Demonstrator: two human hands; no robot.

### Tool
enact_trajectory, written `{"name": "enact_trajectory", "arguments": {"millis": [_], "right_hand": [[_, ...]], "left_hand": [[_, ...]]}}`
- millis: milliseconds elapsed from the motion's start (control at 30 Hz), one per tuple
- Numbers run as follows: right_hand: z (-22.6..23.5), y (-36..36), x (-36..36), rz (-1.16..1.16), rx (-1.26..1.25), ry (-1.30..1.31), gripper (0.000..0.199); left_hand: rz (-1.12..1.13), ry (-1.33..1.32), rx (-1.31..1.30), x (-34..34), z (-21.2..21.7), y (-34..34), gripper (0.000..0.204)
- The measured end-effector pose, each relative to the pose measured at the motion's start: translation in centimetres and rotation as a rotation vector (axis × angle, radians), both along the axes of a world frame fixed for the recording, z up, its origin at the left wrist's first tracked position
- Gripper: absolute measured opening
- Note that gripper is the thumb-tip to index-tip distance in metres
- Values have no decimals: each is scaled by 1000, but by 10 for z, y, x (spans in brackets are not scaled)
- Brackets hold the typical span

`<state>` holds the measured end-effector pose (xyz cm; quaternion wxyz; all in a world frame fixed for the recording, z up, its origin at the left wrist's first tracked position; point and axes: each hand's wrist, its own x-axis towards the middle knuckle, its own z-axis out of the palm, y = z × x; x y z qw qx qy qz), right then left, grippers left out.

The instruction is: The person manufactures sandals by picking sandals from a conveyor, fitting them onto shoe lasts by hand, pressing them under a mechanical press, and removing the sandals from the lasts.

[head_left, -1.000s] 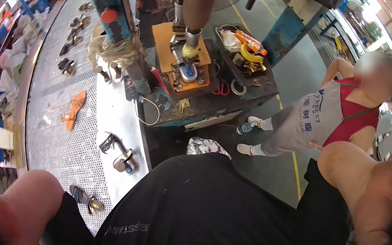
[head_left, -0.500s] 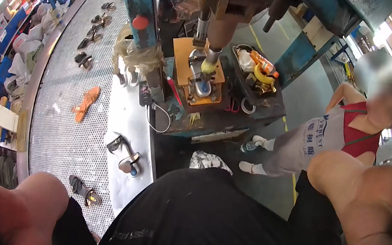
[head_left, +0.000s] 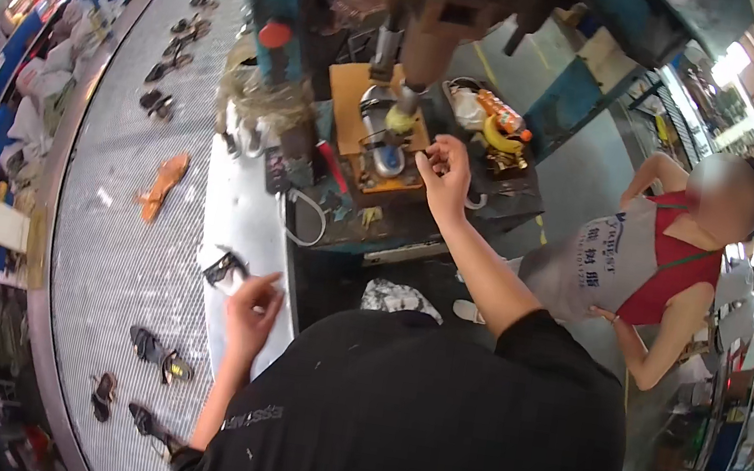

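Observation:
My left hand [head_left: 253,307] is over a black-strapped sandal [head_left: 224,269] on the white ledge, its fingers slightly bent and apart. The hand hides the lower part of this sandal, and contact cannot be made out. My right hand [head_left: 446,176] is raised beside the blue press [head_left: 432,46], its fingers loosely curled and apart with nothing visible in them. Just left of it, a sandal on a shoe last [head_left: 388,158] stands under the press head on a tan board [head_left: 348,101].
A perforated conveyor [head_left: 94,263] carries several sandals, including an orange one [head_left: 163,186]. A dark tray [head_left: 514,183] holds a banana [head_left: 503,137] and an orange bottle [head_left: 500,111]. A co-worker [head_left: 620,255] in a grey apron stands at right. A white cable [head_left: 306,226] loops off the bench.
Both forearms have swung forward: my left hand has come over the ledge sandal, my right hand up to the press. More sandals show at the near end of the conveyor. The co-worker's arm has lowered.

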<state>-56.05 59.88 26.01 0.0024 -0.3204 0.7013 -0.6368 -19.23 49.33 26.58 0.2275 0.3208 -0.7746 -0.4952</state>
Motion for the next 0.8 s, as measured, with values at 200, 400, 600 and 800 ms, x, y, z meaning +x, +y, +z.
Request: {"name": "enact_trajectory", "arguments": {"millis": [200, 400, 600, 800], "right_hand": [[-133, -55, -31, -83, 419, 446, 76], [-152, -60, -65, -136, 839, 619, 99], [-131, -59, -64, -137, 400, 745, 78], [-55, -64, -6, -270, 743, 224, 68]], "left_hand": [[93, -152, 362, 41, -149, 61, 29], [297, -174, 329, 69, -158, 74, 27], [809, -213, 116, 167, -198, 81, 28], [934, -946, -50, 323, -313, 24, 97]]}}
